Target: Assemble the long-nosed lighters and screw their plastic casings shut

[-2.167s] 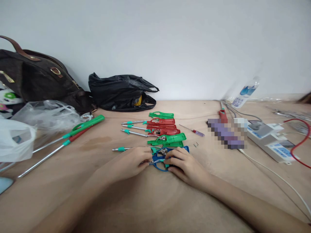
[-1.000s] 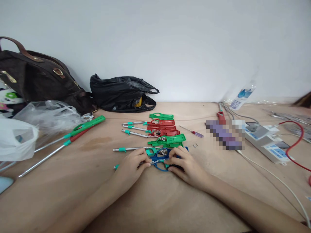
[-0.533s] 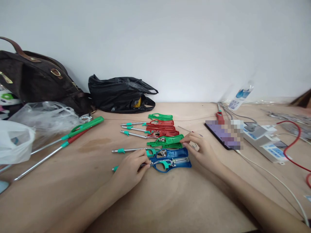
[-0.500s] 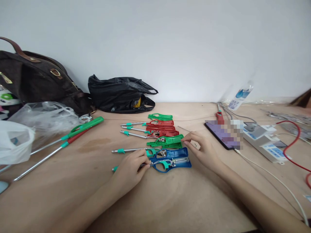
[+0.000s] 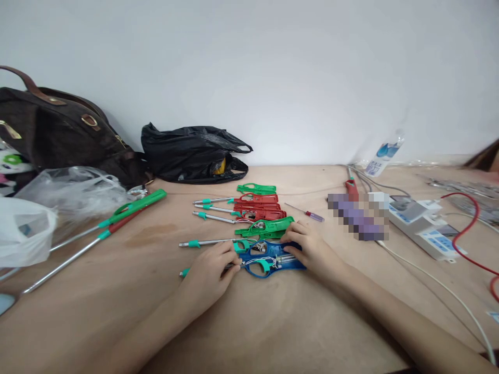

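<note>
The opened blue lighter (image 5: 293,265) lies flat on the near middle of the table (image 5: 234,327), its barrel pointing left and its handle right, so its inner side faces up and the white wires and teal trigger (image 5: 266,266) are in view and within reach. The left hand (image 5: 210,265) pinches the metal barrel between thumb and forefinger near where it meets the handle, probably to steady that end. The right hand (image 5: 307,246) has its fingers bent and close together over the right end of the handle, likely to control the shell from there; whether they pinch it or just press, I cannot tell.

Beyond it, the open green handle shells (image 5: 275,227) and red handle shells (image 5: 267,212) lie in a close stack of rows, with the barrels pointing left, an arrangement that seems to give each piece a similar direction. The screwdriver (image 5: 315,216) lies to the far right of these, near the right hand and apart from the shells, probably for easy reach. The green lighter (image 5: 150,199) rests well apart on the left, out of the hands' working space.
</note>
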The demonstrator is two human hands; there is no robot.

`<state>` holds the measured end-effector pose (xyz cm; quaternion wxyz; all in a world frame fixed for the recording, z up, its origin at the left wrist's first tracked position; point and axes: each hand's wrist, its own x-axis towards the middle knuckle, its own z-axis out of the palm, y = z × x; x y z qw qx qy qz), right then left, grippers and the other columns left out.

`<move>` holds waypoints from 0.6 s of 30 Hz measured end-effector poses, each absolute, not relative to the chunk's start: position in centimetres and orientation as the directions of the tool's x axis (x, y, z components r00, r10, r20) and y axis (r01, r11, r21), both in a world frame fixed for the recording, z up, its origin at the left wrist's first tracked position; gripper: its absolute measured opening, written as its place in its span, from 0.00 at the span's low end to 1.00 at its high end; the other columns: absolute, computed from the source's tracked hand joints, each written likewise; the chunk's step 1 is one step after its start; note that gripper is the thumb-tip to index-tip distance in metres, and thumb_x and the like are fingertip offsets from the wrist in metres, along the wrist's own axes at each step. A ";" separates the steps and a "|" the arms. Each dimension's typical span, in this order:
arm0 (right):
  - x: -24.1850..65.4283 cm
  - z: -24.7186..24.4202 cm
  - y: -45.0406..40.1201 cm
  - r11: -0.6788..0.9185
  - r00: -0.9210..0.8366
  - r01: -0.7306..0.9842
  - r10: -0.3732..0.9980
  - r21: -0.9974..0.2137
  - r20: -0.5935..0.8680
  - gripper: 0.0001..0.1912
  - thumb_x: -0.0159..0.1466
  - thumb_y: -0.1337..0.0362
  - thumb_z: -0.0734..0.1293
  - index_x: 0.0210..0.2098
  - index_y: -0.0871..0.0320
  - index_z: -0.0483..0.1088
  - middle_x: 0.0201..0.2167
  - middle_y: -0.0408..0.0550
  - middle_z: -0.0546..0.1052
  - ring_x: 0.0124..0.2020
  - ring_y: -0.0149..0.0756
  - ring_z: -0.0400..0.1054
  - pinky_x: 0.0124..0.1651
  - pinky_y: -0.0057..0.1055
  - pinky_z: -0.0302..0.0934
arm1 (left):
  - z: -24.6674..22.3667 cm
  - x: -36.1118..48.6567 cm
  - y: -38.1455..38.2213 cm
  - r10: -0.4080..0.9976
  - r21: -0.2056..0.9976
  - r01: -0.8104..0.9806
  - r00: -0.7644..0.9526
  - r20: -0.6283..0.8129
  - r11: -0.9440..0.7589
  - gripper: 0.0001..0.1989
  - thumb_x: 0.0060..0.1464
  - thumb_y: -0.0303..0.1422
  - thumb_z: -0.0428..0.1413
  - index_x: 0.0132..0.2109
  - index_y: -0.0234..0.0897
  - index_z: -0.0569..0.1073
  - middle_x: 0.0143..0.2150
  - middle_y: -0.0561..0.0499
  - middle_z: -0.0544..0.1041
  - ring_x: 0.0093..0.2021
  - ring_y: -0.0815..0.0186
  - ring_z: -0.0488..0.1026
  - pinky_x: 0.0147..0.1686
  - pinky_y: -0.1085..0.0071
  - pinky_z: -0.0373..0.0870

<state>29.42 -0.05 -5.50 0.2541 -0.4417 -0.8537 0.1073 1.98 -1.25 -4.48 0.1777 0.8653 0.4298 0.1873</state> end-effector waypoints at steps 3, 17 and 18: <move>29.2 -5.5 -0.3 0.585 -0.476 0.706 0.810 -0.399 0.343 0.06 0.65 0.71 0.62 0.36 0.56 0.70 0.38 0.50 0.72 0.42 0.42 0.64 0.43 0.41 0.62 | -4.6 2.0 -1.2 0.808 0.472 0.671 0.559 0.184 -0.572 0.09 0.58 0.25 0.48 0.30 0.36 0.69 0.34 0.49 0.70 0.37 0.62 0.69 0.34 0.69 0.63; 28.5 -6.1 -0.8 0.595 -0.459 0.755 0.780 -0.274 0.426 0.08 0.68 0.70 0.55 0.34 0.56 0.62 0.33 0.50 0.71 0.34 0.40 0.63 0.37 0.37 0.61 | -4.7 1.9 -1.4 0.795 0.466 0.657 0.570 0.209 -0.593 0.09 0.58 0.25 0.47 0.32 0.36 0.69 0.35 0.48 0.71 0.37 0.62 0.68 0.34 0.69 0.64; 28.5 -6.1 -0.9 0.599 -0.449 0.748 0.775 -0.287 0.445 0.08 0.68 0.70 0.55 0.34 0.56 0.62 0.33 0.50 0.71 0.34 0.40 0.64 0.37 0.37 0.61 | -4.7 1.9 -1.4 0.795 0.466 0.656 0.568 0.211 -0.593 0.09 0.58 0.25 0.47 0.32 0.36 0.68 0.35 0.49 0.71 0.37 0.62 0.68 0.33 0.69 0.63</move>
